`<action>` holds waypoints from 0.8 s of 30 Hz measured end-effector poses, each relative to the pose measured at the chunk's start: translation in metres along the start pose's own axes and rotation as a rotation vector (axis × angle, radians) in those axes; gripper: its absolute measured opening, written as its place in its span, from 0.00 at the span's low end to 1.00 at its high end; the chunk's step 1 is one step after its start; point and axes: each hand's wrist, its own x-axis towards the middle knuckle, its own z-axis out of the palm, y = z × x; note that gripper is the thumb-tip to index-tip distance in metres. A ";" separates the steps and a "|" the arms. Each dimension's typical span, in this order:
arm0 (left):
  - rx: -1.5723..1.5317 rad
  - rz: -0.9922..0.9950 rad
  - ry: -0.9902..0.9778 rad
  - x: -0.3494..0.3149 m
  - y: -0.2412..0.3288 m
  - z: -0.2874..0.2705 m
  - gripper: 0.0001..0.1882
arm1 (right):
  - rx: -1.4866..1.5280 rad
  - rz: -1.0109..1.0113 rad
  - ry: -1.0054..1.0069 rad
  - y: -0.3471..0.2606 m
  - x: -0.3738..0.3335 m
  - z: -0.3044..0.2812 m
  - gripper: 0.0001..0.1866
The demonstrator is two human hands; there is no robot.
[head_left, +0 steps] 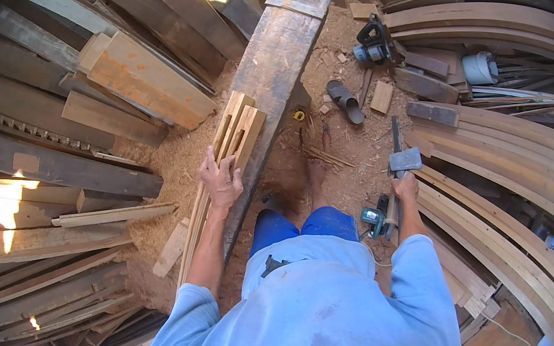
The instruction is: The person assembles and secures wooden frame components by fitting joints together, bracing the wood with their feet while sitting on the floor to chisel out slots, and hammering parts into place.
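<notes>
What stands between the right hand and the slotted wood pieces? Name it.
Nothing visible blocks the right hand, which holds a hammer, from the slotted wood pieces. The pliers and thin sticks between them lie on the floor; the left hand covers only part of the pieces.

Head-mtd fisheye cam — faces down, wide view, fairly near.

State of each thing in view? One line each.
Left hand: loosely spread on slotted timbers
Slotted timbers: side by side, ends staggered
Right hand: closed around the hammer
Hammer: held near its head
Sandal: unworn, on the floor
Tape measure: on the floor
Green power tool: set down, on/off unclear
</notes>
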 end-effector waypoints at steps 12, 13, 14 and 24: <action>-0.141 -0.341 -0.061 -0.136 -0.060 -0.092 0.47 | 0.417 -0.036 -0.302 -0.066 -0.097 0.040 0.10; -0.089 -0.359 -0.110 -0.164 -0.066 -0.105 0.48 | 0.573 -0.015 -0.385 -0.077 -0.108 0.045 0.08; -0.033 -0.376 -0.152 -0.192 -0.072 -0.119 0.49 | 0.733 -0.001 -0.473 -0.095 -0.118 0.049 0.05; -0.516 -0.886 -0.276 -0.404 -0.069 -0.130 0.29 | 1.156 -0.159 -0.694 -0.273 -0.179 0.074 0.04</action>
